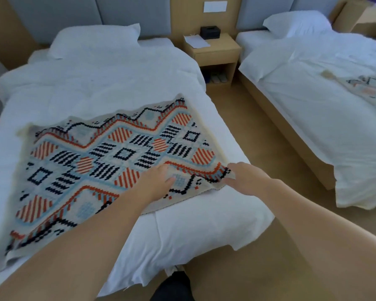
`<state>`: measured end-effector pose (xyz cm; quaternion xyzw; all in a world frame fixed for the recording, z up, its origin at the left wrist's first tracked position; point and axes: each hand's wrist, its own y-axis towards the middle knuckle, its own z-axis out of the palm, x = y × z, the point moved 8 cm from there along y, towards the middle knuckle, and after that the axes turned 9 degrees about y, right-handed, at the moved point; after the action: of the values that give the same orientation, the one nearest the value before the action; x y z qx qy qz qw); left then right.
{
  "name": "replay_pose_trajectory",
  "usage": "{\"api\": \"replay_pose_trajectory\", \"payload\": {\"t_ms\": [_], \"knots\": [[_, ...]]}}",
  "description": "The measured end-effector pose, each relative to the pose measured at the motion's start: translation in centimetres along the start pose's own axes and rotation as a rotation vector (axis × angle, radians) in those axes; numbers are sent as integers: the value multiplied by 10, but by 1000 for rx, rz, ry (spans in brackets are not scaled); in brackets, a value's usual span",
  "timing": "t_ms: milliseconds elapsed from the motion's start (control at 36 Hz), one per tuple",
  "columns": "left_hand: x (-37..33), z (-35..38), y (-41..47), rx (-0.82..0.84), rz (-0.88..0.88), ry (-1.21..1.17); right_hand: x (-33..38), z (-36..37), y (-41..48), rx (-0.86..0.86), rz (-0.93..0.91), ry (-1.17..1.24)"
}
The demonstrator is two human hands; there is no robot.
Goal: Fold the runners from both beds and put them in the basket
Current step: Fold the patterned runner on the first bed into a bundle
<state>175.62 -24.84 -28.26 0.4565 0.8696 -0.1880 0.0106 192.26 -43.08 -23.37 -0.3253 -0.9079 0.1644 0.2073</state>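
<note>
Looking down on two single beds made up in white. Nearer white-duveted bed (109, 83) across the left and centre; second white-duveted bed (313, 109) at right, well apart across tan floor.

Spread flat over the foot of the nearer bed, askew to its edges: a cream woven runner (109, 157) with an orange, black and pale-blue geometric pattern, reaching from the lower left of the view to the bed's right edge. Flat throughout except at its right corner, raised a little off the duvet.

At the head of the nearer bed, a plump white pillow (96, 40); on the farther, another white pillow (297, 22). Between the beds against the wall, a pale wooden nightstand (215, 53). On the far bed, cut off by the right frame edge, a second patterned runner (369, 90) lying on the duvet.

Left hand (156, 183): laid palm-down on the cream woven runner near its right corner, fingers fairly straight and slightly apart, pressing cloth to the bed, gripping nothing. Right hand (245, 177): just beside it at the very corner, fingers bent, pinching the raised edge of the cloth.

On the nightstand top, a small black box (210, 32) and, beside it, a white sheet of paper (195, 41).
</note>
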Motion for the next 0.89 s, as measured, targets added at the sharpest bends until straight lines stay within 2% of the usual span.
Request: {"api": "replay_pose_trajectory", "payload": {"t_ms": [194,389,694,889], "knots": [[-12,20,87,92,50,-7,-39,-4,74,77,99,7],[-15,57,145,130,37,24,-90,25,150,176,182,19],[-58,188,227,278,-12,32,-186,110,275,256,239,92],[-79,244,280,177,3,99,-231,157,330,212,338,246]]}}
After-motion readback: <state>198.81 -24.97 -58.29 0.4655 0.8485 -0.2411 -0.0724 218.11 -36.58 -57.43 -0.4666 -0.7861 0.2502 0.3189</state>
